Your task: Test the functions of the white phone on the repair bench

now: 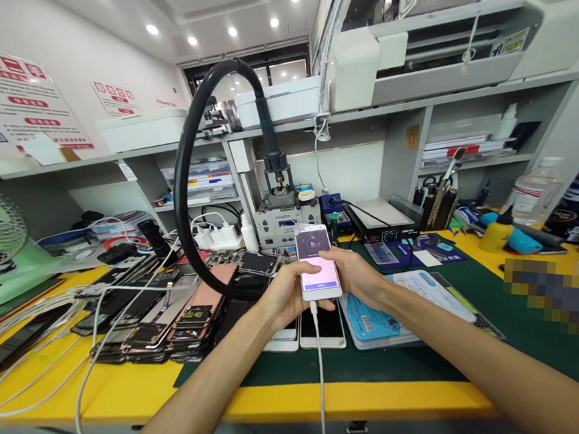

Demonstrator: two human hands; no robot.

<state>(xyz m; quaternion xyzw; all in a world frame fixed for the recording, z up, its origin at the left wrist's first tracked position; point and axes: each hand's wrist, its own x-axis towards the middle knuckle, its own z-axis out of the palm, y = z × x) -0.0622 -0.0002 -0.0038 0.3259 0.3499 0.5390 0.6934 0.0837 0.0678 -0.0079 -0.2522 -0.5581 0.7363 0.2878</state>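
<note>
Held up over the bench is a white smartphone [321, 273] with its screen lit, showing a dark top part and a paler lower part. My left hand [286, 290] wraps its left side, thumb lying on the screen. From the right, my right hand [360, 273] grips the other edge, its thumb also over the glass. A white charging cable [319, 360] runs from the phone's bottom end down past the bench edge. Beneath my hands lies another phone [328, 334] with a dark screen and pale frame, on the green mat [388, 362].
Stacked phone parts [196, 320] crowd the left, beside tangled white cables [10, 382] and a green fan [1, 241]. A thick black hose [186, 169] arches up from a hot-air station [289, 227]. Blue-and-white packs [382, 318] lie right; a yellow bottle [497, 233] stands farther back.
</note>
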